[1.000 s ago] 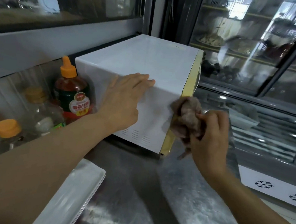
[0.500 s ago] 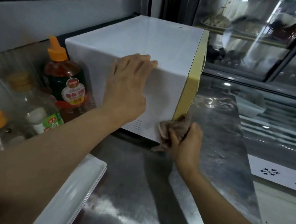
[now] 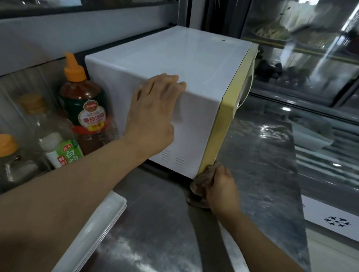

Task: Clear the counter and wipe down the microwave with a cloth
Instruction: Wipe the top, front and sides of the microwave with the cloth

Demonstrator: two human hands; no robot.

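So the right hand (image 3: 221, 188) has the brownish cloth (image 3: 204, 180) bunched up in its grip, pressed against the bottom front corner of the microwave (image 3: 169, 56), right where the yellow front frame (image 3: 224, 122) meets the steel table (image 3: 257, 162). The cloth touches both the frame and the table there. The frame's long axis runs up and away from the cloth, so I'd guess the wipe from here goes up along that edge, or round onto the door face, which is hidden from this angle. The left hand (image 3: 154, 115) isn't holding anything, it's flat on the white side panel with fingertips over the top edge, looks like it's bracing the box, and it's further from the cloth than the right. The microwave sits lengthwise along the table, back toward the wall. Tucked just beside its rear left are a ketchup bottle (image 3: 82, 108) with an orange cap, a clear bottle with a green label (image 3: 61, 148) and an orange-lidded jar (image 3: 1, 155). A white tray (image 3: 95, 236) lies at the near edge. Glass-fronted chiller (image 3: 307, 59) past the table on the right
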